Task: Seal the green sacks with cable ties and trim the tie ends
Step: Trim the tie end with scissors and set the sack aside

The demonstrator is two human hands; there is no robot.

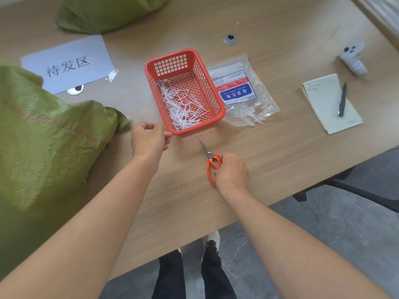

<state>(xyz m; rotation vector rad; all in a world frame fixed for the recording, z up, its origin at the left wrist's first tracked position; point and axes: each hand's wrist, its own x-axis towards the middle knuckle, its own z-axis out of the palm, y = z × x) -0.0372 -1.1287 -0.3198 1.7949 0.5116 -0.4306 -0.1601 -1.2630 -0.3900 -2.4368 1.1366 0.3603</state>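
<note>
Left fingers: my left fingers (160, 131) are loosely curled just beside the near corner of the basket (218, 98), and I see nothing in them.
Right fingers: my right fingers (225, 158) are wrapped round the orange handles of the scissors (210, 157), which lie low over the table (280, 147) with the blades together and pointing away from me.
Near sack: the near sack (43, 137) lies full on the table at my left, just beside my left forearm. Its neck is out of sight, so I cannot tell whether a tie is on it.
Far sack: the far sack (103, 11) sits at the far edge, past the paper sign (67, 63). Its mouth is hidden too.
Trimmed ends: a heap of white cut ends (183, 106) fills the near half of the basket, so I judge that many ties are already trimmed.
Tie pack: the tie pack (241, 89) lies open to the right of the basket, with loose ties spilling from its near end, so there is stock left.
Stage: with scissors in hand and my left fingers at the basket, I judge I am at the end of a trim.
Left to do: I cannot say how many sacks remain, since only two show and neither shows its closure.
</note>
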